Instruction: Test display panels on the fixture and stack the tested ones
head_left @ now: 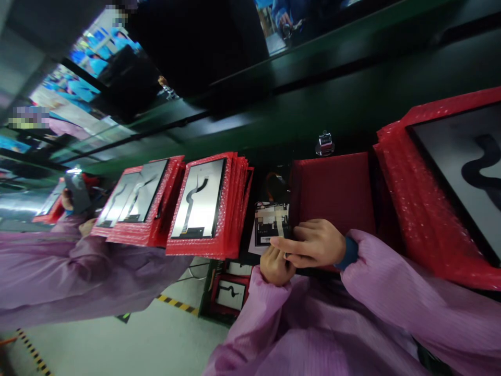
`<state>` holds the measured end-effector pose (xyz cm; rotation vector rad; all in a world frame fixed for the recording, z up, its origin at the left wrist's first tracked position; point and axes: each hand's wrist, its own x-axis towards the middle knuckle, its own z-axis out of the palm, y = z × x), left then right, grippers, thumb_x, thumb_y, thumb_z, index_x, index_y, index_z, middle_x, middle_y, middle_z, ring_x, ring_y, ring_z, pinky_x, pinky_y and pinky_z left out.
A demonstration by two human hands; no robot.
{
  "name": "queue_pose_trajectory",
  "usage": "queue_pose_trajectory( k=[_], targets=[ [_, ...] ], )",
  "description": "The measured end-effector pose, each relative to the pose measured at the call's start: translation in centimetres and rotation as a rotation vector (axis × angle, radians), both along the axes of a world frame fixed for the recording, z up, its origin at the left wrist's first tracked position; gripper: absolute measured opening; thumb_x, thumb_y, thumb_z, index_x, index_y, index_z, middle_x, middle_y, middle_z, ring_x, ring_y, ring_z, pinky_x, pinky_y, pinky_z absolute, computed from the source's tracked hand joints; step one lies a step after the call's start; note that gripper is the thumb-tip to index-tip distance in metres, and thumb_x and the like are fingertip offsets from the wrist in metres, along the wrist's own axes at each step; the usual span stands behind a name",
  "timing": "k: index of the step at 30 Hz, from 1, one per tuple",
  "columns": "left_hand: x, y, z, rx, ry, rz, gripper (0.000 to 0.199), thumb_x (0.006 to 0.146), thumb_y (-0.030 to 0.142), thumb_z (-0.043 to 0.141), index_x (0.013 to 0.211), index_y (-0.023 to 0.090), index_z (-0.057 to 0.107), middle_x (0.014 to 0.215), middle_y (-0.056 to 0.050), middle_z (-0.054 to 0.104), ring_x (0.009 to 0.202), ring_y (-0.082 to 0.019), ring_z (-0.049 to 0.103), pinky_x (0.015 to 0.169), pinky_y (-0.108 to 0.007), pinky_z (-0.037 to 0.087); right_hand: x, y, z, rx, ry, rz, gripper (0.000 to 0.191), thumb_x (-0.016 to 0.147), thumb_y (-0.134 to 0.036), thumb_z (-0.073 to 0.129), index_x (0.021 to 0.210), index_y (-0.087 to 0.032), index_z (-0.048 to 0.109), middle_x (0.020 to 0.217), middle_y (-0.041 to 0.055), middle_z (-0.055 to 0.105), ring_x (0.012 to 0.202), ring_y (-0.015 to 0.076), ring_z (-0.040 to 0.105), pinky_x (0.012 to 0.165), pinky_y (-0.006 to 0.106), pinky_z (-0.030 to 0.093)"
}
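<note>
Purple smock (321,329) nearest. Left hand (276,266), right hand (315,243) overlap; can't tell if pinching. Careless bump might scratch taped circuit board (265,225) just beyond.

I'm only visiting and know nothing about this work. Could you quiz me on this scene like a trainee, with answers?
1. What colour is the bubble wrap under the panel just left of the device? A green, B red, C yellow
2. True or false: pale tape lies on the device.
3. Which hand has the blue cuff at its wrist?

Key: 1 B; 2 true; 3 the right hand.
</note>
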<state>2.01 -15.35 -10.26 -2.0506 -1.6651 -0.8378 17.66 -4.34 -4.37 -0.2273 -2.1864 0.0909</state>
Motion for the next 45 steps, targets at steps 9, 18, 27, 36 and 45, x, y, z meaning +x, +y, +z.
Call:
queue_pose_trajectory(
  k=[9,18,27,36,45],
  targets=[
    [0.00,-0.01,0.18,-0.010,0.015,-0.012,0.025,0.088,0.022,0.046,0.076,0.016,0.068,0.062,-0.007,0.069,0.054,-0.019,0.066,0.053,-0.029,0.048,-0.02,0.03,0.37,-0.004,0.041,-0.005,0.045,0.106,-0.041,0.029,0.127,-0.025,0.065,0.059,-0.0062,0.051,0.051,0.0102,0.045,0.053,0.026,0.036],
    [-0.06,-0.07,-0.04,-0.008,0.010,-0.020,0.026,0.088,0.023,0.047,0.076,0.015,0.069,0.062,-0.008,0.068,0.054,-0.020,0.065,0.054,-0.030,0.046,-0.09,0.00,0.19,-0.005,0.035,-0.009,0.044,0.106,-0.042,0.030,0.129,-0.026,0.064,0.059,-0.0065,0.050,0.051,0.0101,0.044,0.053,0.026,0.035],
    [0.05,-0.07,0.17,-0.021,0.024,0.000,0.031,0.090,0.024,0.045,0.073,0.015,0.069,0.062,-0.009,0.069,0.056,-0.021,0.067,0.053,-0.030,0.048,-0.06,0.00,0.28,0.000,0.036,-0.013,0.045,0.107,-0.042,0.027,0.128,-0.026,0.064,0.058,-0.0069,0.051,0.050,0.0097,0.044,0.052,0.026,0.035],
    [-0.06,-0.08,-0.01,-0.013,0.025,0.006,0.031,0.089,0.024,0.045,0.073,0.015,0.070,0.062,-0.008,0.069,0.056,-0.019,0.067,0.055,-0.029,0.048,-0.18,0.01,0.37,-0.007,0.058,-0.012,0.045,0.107,-0.042,0.028,0.126,-0.026,0.065,0.058,-0.0070,0.051,0.050,0.0099,0.045,0.052,0.026,0.037],
    [-0.14,-0.14,-0.07,-0.033,0.018,-0.010,0.026,0.085,0.021,0.047,0.074,0.015,0.070,0.063,-0.008,0.069,0.055,-0.020,0.065,0.053,-0.030,0.047,-0.08,0.05,0.28,0.005,0.042,-0.004,0.045,0.107,-0.042,0.028,0.129,-0.026,0.064,0.059,-0.0065,0.052,0.051,0.0096,0.045,0.052,0.026,0.036]
  ],
)
